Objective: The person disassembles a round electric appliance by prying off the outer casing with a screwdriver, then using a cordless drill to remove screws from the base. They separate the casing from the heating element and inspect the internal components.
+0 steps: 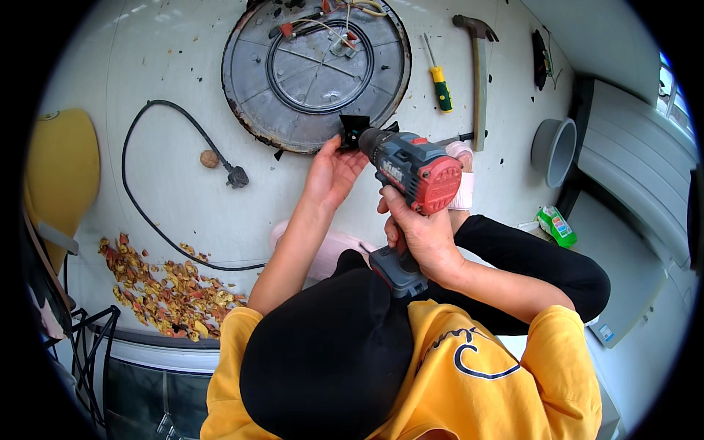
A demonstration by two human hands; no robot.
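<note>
My right hand (425,242) is wrapped round the handle of a grey and red cordless drill (407,163). The drill's chuck points up and left, at a small black plastic piece (355,126) on the near rim of a round grey base (249,95). My left hand (336,174), palm turned up, has its fingertips on this black piece. The drill's tip and part of the piece are hidden where they meet. Wires and connectors (345,40) lie on the base's far part.
A screwdriver (440,88) and a hammer (480,81) lie right of the base. To the left are a black power cord (132,176), a walnut-like ball (210,159) and a heap of dried peels (176,290). A grey bucket (554,150) and a green packet (557,226) are farther right.
</note>
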